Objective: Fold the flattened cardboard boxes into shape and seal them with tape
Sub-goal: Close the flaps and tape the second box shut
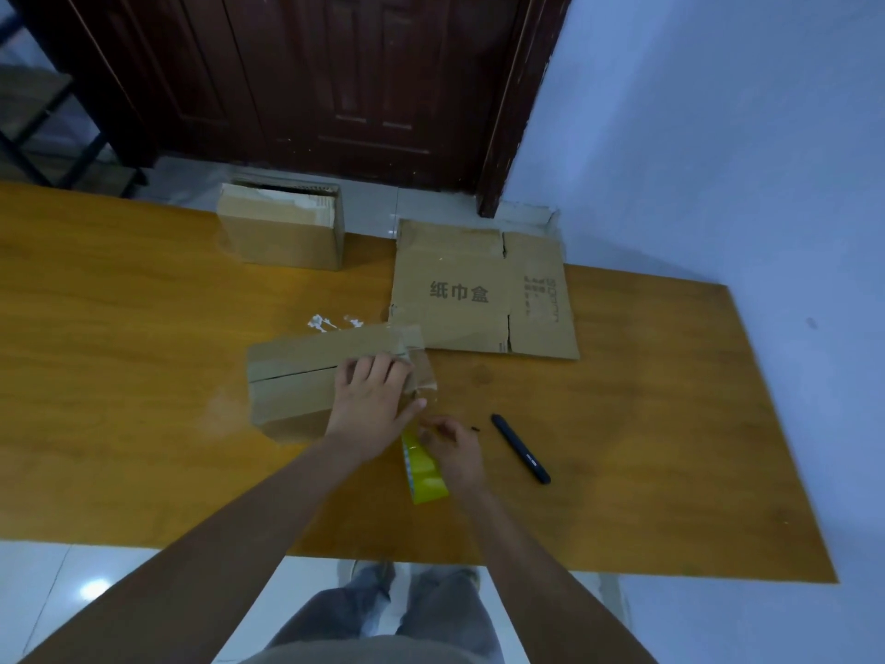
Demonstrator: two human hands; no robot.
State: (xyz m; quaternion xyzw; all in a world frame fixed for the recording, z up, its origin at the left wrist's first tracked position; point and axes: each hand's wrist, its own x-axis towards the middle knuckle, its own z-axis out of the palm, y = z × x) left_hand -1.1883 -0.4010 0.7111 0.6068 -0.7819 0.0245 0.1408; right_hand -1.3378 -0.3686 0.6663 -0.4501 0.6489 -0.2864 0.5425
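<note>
Brown boxes, yellow tape roll, black pen, orange table.

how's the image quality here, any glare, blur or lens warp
Head view: dim, bluish light; a glare spot on the floor tile; wide-angle warp bows the table edges; soft overall, the small print on the flattened box unreadable; the left hand and right hand slightly blurred over the tape roll.
</note>
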